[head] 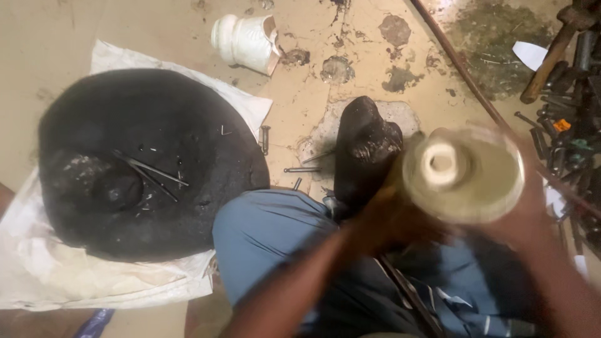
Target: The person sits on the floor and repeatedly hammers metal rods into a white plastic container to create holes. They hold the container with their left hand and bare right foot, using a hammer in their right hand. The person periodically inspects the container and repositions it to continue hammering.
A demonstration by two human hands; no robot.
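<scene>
**Both hands on a cream round part, held over the lap**

The cream round part (462, 172), right of the black stone (365, 150), looks rigid and probably chips easily. The left hand (391, 219) grips its near-left side, fingers clamped; the right hand (532, 216) cups the rim, finger positions blurred. Holding by the rim seems safest.

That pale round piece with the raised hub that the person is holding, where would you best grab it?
Probably by the outer rim of the pale disc, from two opposite sides, as the left hand and right hand do: its face is broad and round, its raised hub small. Blur hides finer detail.
</scene>
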